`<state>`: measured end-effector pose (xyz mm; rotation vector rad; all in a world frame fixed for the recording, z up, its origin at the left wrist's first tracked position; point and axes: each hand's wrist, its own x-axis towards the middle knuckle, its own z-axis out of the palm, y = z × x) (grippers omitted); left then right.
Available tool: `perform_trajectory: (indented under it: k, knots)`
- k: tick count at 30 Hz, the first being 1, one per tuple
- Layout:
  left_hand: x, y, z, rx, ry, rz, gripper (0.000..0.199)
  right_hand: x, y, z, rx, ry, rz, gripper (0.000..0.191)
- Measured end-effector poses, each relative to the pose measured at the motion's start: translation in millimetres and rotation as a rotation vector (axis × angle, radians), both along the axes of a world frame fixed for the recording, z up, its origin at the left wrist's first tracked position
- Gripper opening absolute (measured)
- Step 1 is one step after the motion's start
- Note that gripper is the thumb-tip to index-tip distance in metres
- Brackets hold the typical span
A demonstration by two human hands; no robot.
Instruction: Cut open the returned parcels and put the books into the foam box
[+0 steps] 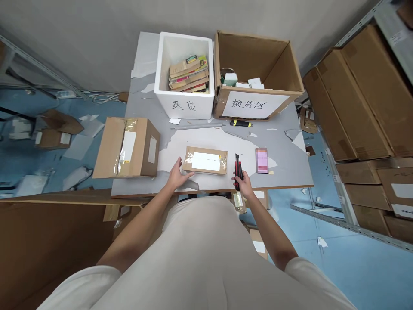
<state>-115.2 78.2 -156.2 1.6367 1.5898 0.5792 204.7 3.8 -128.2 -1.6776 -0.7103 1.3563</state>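
In front of me on the table lies a small taped cardboard box [205, 160] with a white label on its top. My left hand [177, 175] is beside its left end, fingers spread and thumb pointing at the box; whether it touches the box I cannot tell. A red and black box cutter [238, 168] is gripped in my right hand [243, 181], near the table's front edge and right of the box. The cutter points away from me. Farther right lies a phone [262, 160] with a pink screen.
A larger taped box [129, 148] stands at the table's left. Behind are a white foam bin [183, 105] holding flattened cartons and an open cardboard box [258, 103] with small packages. A yellow and black cutter [241, 123] lies before them. Stacked cartons [361, 99] line the right side.
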Motion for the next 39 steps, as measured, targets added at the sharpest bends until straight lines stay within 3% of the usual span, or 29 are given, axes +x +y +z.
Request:
perform_trajectory:
  k: [4,8,12,18,23,30,35,39]
  knots:
    - [-8,-1,-20.0,-0.177,-0.204,0.005,0.072,-25,23,-14.4,-0.050,0.110,-0.059,0.038]
    - [0,1,-9.8,-0.125,-0.292,0.103,0.057,-27,39,-12.1,-0.025,0.114,-0.066,0.036]
    - [5,9,1.4,-0.067,-0.185,0.212,0.049,-18,54,-4.1,0.057,0.113,-0.004,0.038]
    - [5,24,-12.1,-0.129,-0.176,0.253,0.044,-21,68,-10.4,0.048,0.108,0.056,0.035]
    - [-2,18,-25.2,-0.181,-0.257,0.250,0.048,-21,60,-17.5,0.047,0.151,-0.003,0.037]
    - [-10,-23,-40.3,-0.315,-0.433,0.240,0.050,-14,22,-34.1,-0.050,0.175,0.000,0.040]
    - [-1,-33,-40.1,-0.375,-0.518,0.287,0.054,-19,15,-43.4,-0.051,0.184,-0.028,0.041]
    - [4,-33,-31.9,-0.320,-0.489,0.310,0.051,-20,21,-36.4,-0.019,0.195,-0.043,0.042]
